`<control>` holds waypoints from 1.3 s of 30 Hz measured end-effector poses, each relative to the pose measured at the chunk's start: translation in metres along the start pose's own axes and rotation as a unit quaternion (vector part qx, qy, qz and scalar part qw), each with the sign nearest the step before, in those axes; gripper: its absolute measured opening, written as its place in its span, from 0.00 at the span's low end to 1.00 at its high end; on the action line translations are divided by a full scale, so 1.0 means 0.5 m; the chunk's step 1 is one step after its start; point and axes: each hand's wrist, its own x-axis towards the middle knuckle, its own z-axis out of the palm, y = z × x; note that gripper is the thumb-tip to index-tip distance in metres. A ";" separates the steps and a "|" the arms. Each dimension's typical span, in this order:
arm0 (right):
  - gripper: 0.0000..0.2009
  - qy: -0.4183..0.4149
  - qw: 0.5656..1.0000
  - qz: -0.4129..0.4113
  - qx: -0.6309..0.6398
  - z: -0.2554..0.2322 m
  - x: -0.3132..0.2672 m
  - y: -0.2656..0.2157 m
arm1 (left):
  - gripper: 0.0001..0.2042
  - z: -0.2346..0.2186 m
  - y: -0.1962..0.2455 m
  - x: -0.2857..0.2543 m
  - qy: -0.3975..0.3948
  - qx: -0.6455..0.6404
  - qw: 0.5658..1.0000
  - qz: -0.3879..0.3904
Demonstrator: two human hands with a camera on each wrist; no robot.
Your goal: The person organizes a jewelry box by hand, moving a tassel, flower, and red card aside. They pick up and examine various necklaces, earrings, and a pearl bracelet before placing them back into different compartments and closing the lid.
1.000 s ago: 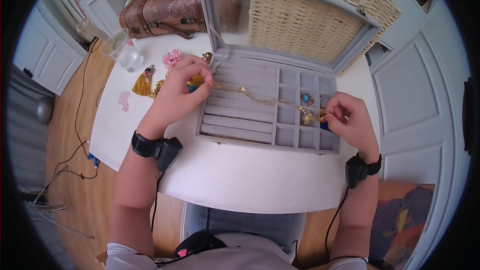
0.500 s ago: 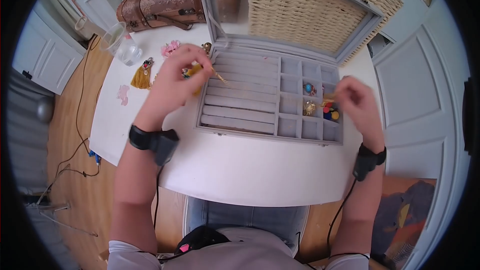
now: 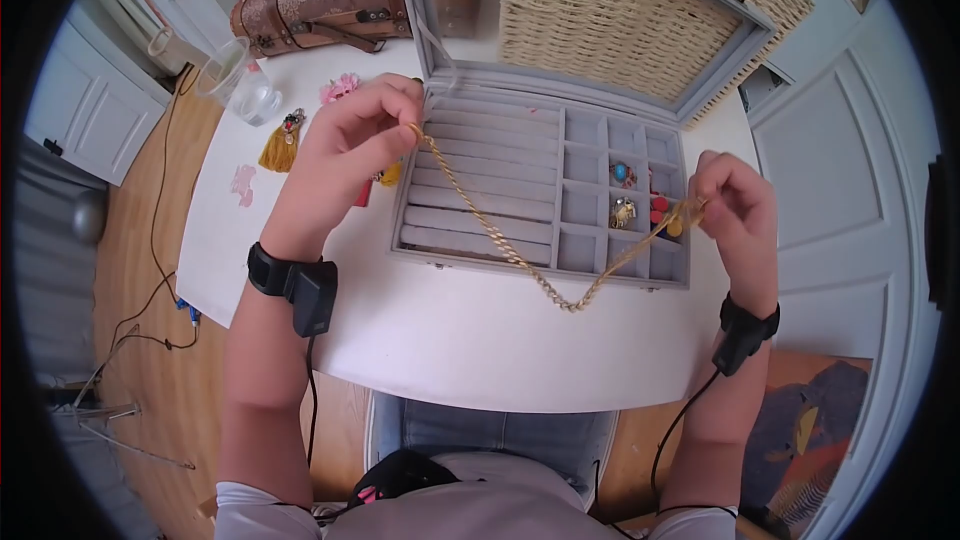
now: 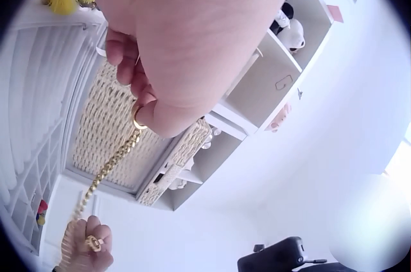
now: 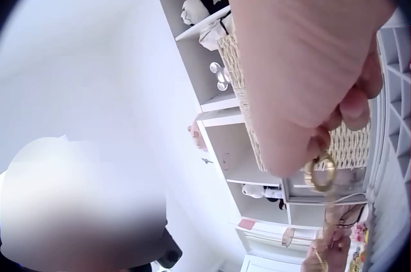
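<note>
A gold chain [image 3: 497, 236] hangs in a V between the two hands, above the front of the grey jewelry box [image 3: 480, 255]. My left hand [image 3: 345, 160] pinches one end between thumb and finger; in the left wrist view the chain [image 4: 110, 164] runs down from a ring at the left fingertips. My right hand [image 3: 737, 215] pinches the other end, and a round gold clasp [image 5: 320, 172] shows at its fingertips in the right wrist view. Inside the box, a turquoise piece [image 3: 622, 174], a gold piece [image 3: 623, 212] and red and yellow pompoms [image 3: 660, 208] lie in compartments.
The box's glass lid [image 3: 600, 30] stands raised. Left of the box are a yellow tassel piece [image 3: 280, 147], a pink flower [image 3: 341, 87] and clear cups [image 3: 255, 100]. A brown suitcase [image 3: 330, 0] and a woven basket [image 3: 790, 0] stand behind.
The chain, earlier stretched over the box and then blurred, now hangs in a long curve towards me. My right hand has moved right, and the pompoms beside it have come into view.
</note>
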 end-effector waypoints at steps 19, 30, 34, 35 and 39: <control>0.06 0.031 0.998 -0.010 0.059 -0.026 0.002 0.002 | 0.04 0.008 0.010 -0.002 0.049 -0.061 0.997 -0.006; 0.05 0.028 0.989 0.008 -0.142 -0.026 0.010 0.019 | 0.04 0.020 -0.010 -0.001 0.028 0.231 0.971 -0.055; 0.05 -0.019 0.978 0.000 -0.206 -0.022 0.006 -0.004 | 0.03 0.003 0.015 0.002 -0.017 -0.227 0.974 -0.015; 0.05 0.005 0.996 -0.039 -0.083 -0.019 0.002 -0.004 | 0.03 0.000 0.011 0.003 -0.018 -0.225 0.974 -0.018; 0.04 0.015 0.972 0.019 -0.233 -0.035 0.012 0.041 | 0.03 0.003 -0.018 -0.002 0.075 0.141 0.981 -0.112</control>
